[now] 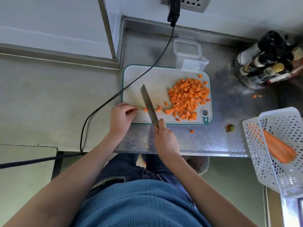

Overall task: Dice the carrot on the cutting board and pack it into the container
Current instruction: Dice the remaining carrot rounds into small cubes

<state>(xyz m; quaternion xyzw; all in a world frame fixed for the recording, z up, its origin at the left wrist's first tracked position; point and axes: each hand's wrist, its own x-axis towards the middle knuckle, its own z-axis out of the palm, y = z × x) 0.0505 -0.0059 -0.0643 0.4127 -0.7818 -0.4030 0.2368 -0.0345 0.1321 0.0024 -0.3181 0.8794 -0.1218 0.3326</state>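
Note:
A white cutting board (155,79) with a teal rim lies on the steel counter. A heap of diced carrot (189,95) covers its right half. A few larger carrot pieces (168,111) lie near the front edge. My right hand (164,135) grips the handle of a knife (148,103), whose blade rests across the board's front left. My left hand (122,116) has curled fingers, and its fingertips hold a small carrot piece (145,109) beside the blade. A clear plastic container (191,62) with an open lid stands at the board's far edge.
A black cable (114,95) crosses the board's left corner from a wall plug. Bottles (265,63) stand at the back right. White baskets (278,149) at the right hold a peeled carrot (278,148). A carrot stub (230,128) and stray dice (191,131) lie on the counter.

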